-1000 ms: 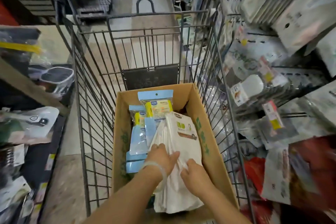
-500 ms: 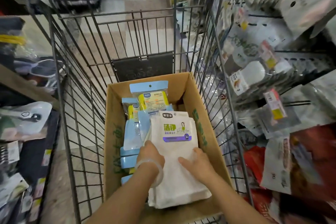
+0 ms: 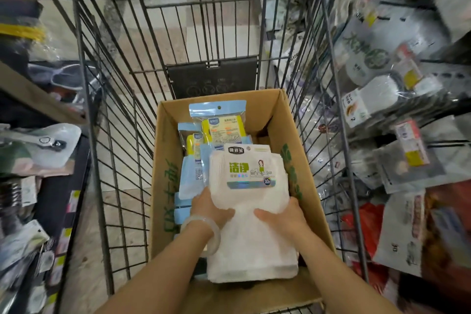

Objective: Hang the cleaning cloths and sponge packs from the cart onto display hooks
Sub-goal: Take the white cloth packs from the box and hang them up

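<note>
A stack of white cleaning cloth packs point(image 3: 248, 211) with green lettering on the top label lies in a cardboard box point(image 3: 163, 168) inside the wire cart point(image 3: 107, 115). My left hand point(image 3: 210, 208) grips the stack's left edge, and a pale bangle sits on that wrist. My right hand point(image 3: 281, 216) holds the stack's right side, thumb on top. Behind the cloths, several blue-and-yellow sponge packs point(image 3: 221, 125) stand against the box's far end and left wall.
Display hooks loaded with packaged cloths and pads point(image 3: 377, 94) fill the right side, close to the cart. Shelves with bagged goods point(image 3: 38, 145) line the left. Tiled aisle floor point(image 3: 209, 20) shows beyond the cart.
Both hands have squared up the cloth stack and turned its labelled front face up. The hands now grip its two sides. The view has dropped closer to the box.
</note>
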A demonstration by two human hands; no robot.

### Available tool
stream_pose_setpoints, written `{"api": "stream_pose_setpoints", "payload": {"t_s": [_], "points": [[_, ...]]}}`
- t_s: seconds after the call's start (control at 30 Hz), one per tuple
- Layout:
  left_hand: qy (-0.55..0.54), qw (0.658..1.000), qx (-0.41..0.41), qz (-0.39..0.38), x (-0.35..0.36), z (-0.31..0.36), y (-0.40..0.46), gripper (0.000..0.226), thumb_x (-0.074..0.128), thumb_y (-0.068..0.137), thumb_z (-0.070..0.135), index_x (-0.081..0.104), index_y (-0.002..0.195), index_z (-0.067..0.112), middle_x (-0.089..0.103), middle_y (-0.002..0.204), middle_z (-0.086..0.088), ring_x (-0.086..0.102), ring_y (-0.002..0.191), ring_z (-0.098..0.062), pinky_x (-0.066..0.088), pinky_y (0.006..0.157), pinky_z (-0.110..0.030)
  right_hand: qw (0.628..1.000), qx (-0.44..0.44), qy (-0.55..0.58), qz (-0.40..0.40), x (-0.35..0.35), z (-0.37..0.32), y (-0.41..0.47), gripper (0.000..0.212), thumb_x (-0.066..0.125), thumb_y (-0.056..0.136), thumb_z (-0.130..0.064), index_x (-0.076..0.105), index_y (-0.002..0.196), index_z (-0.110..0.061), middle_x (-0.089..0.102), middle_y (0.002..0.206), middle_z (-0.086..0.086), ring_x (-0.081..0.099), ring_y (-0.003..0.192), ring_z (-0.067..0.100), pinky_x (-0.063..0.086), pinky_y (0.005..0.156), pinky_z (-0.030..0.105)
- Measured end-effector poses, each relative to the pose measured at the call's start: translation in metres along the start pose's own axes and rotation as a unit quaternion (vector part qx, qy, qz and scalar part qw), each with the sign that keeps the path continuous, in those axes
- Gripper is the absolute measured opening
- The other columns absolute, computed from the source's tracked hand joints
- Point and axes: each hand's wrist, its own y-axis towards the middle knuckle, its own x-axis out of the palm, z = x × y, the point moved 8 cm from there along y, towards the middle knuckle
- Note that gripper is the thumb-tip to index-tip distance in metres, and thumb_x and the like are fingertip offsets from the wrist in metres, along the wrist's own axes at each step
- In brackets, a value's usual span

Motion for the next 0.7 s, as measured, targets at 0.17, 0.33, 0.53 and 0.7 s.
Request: {"api": "stream_pose_setpoints", "payload": {"t_s": [0.17, 0.33, 0.53, 0.7], "points": [[-0.148, 0.989, -0.008, -0.018, -0.006, -0.002, -0.01, 0.056, 0.079, 0.068, 0.004, 0.056, 0.119, 0.003, 0.063, 0.118, -0.016, 0.059, 0.102, -0.029, 0.048, 0.087, -0.035, 0.997, -0.028, 0.055, -0.034, 0.003, -0.022, -0.015, 0.071, 0.087, 0.061, -0.024, 0.053, 0.119, -0.002, 0.064, 0.113, 0.016, 0.063, 0.102, 0.032, 0.053, 0.088, 0.047], [-0.146, 0.988, -0.052, -0.007, -0.023, -0.008, -0.02, 0.066, 0.079, 0.071, 0.017, 0.045, 0.125, 0.002, 0.059, 0.122, -0.017, 0.057, 0.109, -0.034, 0.048, 0.091, -0.042, 0.994, -0.035, 0.096, -0.041, -0.006, -0.035, -0.032, 0.062, 0.087, 0.061, -0.02, 0.045, 0.105, -0.013, 0.06, 0.096, -0.002, 0.061, 0.081, 0.012, 0.051, 0.058, 0.025], [-0.191, 0.98, -0.048, 0.002, -0.038, 0.006, -0.038, 0.061, 0.078, 0.073, 0.019, 0.051, 0.124, -0.001, 0.06, 0.122, -0.02, 0.059, 0.108, -0.034, 0.049, 0.09, -0.042, 0.989, -0.043, 0.13, -0.048, -0.017, -0.052, -0.056, 0.072, 0.089, 0.058, -0.016, 0.042, 0.112, -0.011, 0.06, 0.112, 0.008, 0.065, 0.091, 0.023, 0.057, 0.071, 0.039], [-0.307, 0.95, -0.062, 0.003, -0.067, 0.023, -0.064, 0.038, 0.078, 0.073, 0.012, 0.065, 0.106, -0.004, 0.068, 0.1, -0.022, 0.064, 0.083, -0.032, 0.053, 0.071, -0.036, 0.967, -0.038, 0.218, -0.129, -0.016, -0.076, -0.084, 0.068, 0.083, 0.064, -0.006, 0.052, 0.125, 0.001, 0.068, 0.113, 0.018, 0.067, 0.1, 0.037, 0.052, 0.09, 0.052]]}}
